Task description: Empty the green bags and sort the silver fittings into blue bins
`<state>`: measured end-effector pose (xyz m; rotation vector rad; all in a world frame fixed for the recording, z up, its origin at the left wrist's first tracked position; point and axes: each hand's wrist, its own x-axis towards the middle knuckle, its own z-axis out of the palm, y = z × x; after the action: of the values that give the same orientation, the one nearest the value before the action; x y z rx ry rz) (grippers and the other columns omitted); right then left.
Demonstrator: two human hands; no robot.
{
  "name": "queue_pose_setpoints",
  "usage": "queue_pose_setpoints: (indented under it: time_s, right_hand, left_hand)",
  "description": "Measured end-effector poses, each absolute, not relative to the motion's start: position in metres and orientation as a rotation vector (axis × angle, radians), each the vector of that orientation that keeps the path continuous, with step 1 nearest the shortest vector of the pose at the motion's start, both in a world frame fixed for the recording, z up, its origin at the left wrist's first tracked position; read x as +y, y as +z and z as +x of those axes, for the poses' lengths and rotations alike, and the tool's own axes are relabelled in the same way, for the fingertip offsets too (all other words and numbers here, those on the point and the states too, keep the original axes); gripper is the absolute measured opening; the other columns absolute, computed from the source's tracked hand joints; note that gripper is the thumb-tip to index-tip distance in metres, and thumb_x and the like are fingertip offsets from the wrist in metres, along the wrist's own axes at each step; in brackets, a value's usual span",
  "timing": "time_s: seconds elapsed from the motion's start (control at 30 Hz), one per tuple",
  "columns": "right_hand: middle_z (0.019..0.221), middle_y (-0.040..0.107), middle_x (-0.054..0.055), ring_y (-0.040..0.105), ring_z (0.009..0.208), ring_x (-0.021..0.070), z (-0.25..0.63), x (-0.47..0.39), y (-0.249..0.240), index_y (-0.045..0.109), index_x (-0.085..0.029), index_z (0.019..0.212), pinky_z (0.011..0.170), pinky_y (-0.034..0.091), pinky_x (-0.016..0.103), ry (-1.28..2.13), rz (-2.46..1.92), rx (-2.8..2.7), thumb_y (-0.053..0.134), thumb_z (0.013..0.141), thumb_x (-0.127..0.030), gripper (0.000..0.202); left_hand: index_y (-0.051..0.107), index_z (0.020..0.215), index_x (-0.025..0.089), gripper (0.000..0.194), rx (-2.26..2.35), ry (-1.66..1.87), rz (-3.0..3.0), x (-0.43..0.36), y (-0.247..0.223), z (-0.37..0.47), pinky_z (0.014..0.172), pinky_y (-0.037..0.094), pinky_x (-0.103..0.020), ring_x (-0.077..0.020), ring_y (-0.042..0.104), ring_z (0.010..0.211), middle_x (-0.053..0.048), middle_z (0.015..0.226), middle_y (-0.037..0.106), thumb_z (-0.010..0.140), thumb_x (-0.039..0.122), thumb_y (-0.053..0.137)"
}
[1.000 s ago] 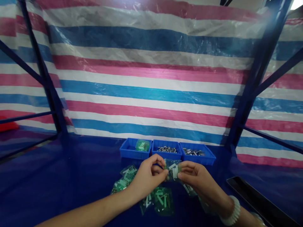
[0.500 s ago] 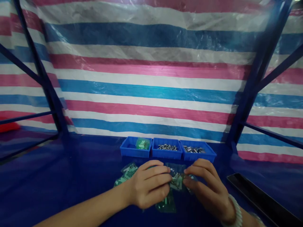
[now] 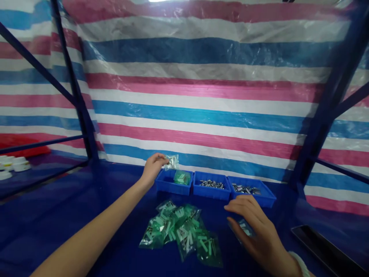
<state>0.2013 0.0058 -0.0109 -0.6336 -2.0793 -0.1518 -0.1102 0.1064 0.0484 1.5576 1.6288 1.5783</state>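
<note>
My left hand (image 3: 154, 167) pinches a small clear plastic bag (image 3: 172, 162) of pale parts by its edge, above the back of the left blue bin (image 3: 173, 187). A green-tinted bag (image 3: 182, 177) lies inside that bin. My right hand (image 3: 256, 227) hovers low over the table, thumb and fingers apart. Partly hidden behind it, another small bag (image 3: 245, 227) shows below the fingers; it seems to lie on the table. Between my arms spreads a pile of green bags (image 3: 175, 225) holding white pieces and small metal parts.
The middle blue bin (image 3: 211, 192) holds many small metal pieces, the right one (image 3: 265, 198) loose metal parts. A dark phone-like slab (image 3: 323, 246) lies at right. Blue frame posts (image 3: 82, 119) rise on both sides, with a striped sheet (image 3: 201, 115) behind. White tubs (image 3: 20, 164) stand far left.
My left hand has gone from the pile up to the left bin, carrying a clear bag. My right hand has parted from the bags and opened. The view has shifted a little left.
</note>
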Motion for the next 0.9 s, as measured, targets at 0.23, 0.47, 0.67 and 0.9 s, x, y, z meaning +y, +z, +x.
queue_pose_setpoints:
  time_s: [0.23,0.47,0.67,0.9]
  right_hand:
    - [0.098,0.062,0.006,0.054,0.099,0.0230,0.199,0.004,-0.010,0.054,-0.023,0.109,0.087,0.044,0.041,-0.112,-0.642,-2.102,0.055,0.087,-0.010,0.026]
    - [0.090,0.063,0.005,0.055,0.091,0.0240,0.215,0.030,-0.008,0.058,-0.021,0.095,0.083,0.043,0.043,-0.116,-0.848,-2.072,0.053,0.087,-0.016,0.011]
    - [0.084,0.065,0.006,0.059,0.081,0.0231,0.240,0.050,-0.003,0.063,-0.018,0.087,0.077,0.046,0.039,0.143,-1.228,-2.179,0.050,0.086,-0.023,0.014]
    - [0.108,0.061,0.010,0.056,0.102,0.0274,0.245,0.036,-0.007,0.065,-0.016,0.102,0.091,0.044,0.039,0.518,-1.390,-2.464,0.074,0.061,-0.024,0.043]
  left_hand:
    - [0.058,0.110,0.014,0.026,2.040,1.092,1.706,0.136,0.018,-0.139,0.076,0.054,-0.037,-0.0186,0.063,0.088,-0.007,0.107,0.062,0.091,0.031,0.056]
    - [0.064,0.091,0.016,0.014,2.226,0.872,1.954,0.122,0.018,-0.120,0.072,0.049,-0.034,-0.0204,0.064,0.080,-0.003,0.083,0.068,0.082,0.026,0.061]
    - [0.068,0.086,0.018,0.022,2.289,0.947,2.199,0.110,0.024,-0.112,0.072,0.045,-0.035,-0.0315,0.061,0.092,-0.009,0.086,0.069,0.067,0.017,0.057]
    - [0.064,0.094,0.020,0.030,2.176,1.360,2.358,0.090,0.033,-0.093,0.083,0.043,-0.037,-0.0263,0.057,0.098,-0.006,0.099,0.065,0.074,0.009,0.045]
